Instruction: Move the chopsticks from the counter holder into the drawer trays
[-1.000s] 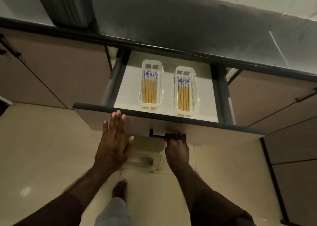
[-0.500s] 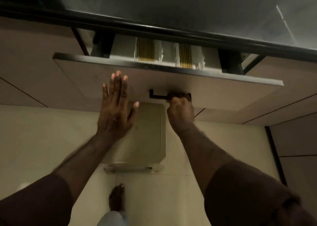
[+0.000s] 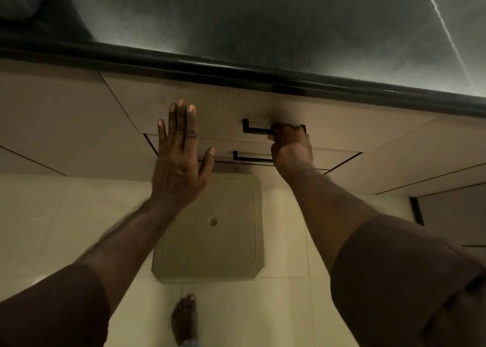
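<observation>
drawer (image 3: 226, 115) is sitting flush, sliding stiffly on rails | your right hand (image 3: 290, 146) is clamping its handle (image 3: 256, 128) | your left hand (image 3: 178, 157) is pressing flat, fingers spread

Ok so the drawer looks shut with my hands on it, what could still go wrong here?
1. Your right hand is curled round the top drawer's black handle; letting go with a tug could pull the drawer front back out.
2. Your left hand lies flat with its fingers spread across the seam above the lower drawer; a pinch is possible if either front shifts.
3. The square floor cover sits right ahead of your bare foot, a possible trip when you step.
</observation>
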Motion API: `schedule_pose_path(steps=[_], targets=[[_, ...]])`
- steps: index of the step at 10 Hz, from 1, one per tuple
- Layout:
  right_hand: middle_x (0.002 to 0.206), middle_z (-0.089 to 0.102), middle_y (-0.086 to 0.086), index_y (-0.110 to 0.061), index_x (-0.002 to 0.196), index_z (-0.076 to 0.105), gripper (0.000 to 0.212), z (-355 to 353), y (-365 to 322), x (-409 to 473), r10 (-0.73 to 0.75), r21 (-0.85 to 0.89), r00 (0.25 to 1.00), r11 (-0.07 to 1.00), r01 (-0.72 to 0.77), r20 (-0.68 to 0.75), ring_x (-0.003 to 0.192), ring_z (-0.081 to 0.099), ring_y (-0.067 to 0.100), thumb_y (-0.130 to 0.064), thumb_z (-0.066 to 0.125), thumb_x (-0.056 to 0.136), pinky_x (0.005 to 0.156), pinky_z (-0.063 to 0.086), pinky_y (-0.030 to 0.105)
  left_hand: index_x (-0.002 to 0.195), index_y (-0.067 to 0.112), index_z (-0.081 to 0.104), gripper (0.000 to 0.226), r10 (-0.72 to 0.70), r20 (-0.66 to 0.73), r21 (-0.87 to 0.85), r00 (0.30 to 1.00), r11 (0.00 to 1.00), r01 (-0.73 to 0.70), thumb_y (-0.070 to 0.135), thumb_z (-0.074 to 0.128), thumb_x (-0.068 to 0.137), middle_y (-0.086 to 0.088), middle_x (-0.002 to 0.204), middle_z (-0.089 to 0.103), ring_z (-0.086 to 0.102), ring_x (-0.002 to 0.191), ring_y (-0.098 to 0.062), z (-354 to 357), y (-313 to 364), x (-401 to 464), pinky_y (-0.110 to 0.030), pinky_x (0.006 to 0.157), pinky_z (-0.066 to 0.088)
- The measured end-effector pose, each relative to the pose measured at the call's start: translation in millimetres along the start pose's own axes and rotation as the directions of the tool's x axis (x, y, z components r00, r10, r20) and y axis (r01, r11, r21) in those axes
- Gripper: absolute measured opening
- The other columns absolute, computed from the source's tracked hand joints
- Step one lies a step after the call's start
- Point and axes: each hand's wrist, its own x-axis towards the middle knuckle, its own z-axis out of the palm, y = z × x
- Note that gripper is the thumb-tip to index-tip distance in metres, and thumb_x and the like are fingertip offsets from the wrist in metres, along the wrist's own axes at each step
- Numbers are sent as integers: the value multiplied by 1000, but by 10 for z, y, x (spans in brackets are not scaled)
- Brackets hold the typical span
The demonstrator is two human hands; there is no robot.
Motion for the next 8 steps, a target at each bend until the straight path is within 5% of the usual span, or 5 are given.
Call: schedule_pose_path(steps=[2,4,6,8], targets=[[125,62,9,-19,129,58,40,-58,-47,130,-15,-71,1000,997,14,-14,114,59,28,-3,56,92,98,49,40,151,-5,8,77,-15,31,7,999,1000,15,30,49,96,-27,160,8,-3,150,-26,-68,-23,12,-49,122,4],[118,63,11,-17,123,60,29,-145,-35,152,-80,-113,996,990,84,43,107,60,29,-14,59,94,88,49,37,152,-2,5,77,-44,12,55,999,998,43,31,46,97,-26,161,6,-2,150,-30,-250,126,-24,-46,123,2],[103,67,14,-8,120,59,27,-427,36,-329,-366,-142,913,928,344,-181,94,62,29,-19,57,95,85,53,43,153,1,2,77,-66,18,55,998,996,65,33,45,97,-21,162,2,-6,150,-26,-491,462,-84,-44,123,0],[106,70,12,-11,120,63,28,-991,113,-804,-444,-82,852,895,439,-279,98,61,26,-17,58,92,81,47,33,154,4,3,75,0,-7,37,1000,999,1,32,45,98,-20,163,2,-3,151,-30,-920,817,128,-51,122,6]])
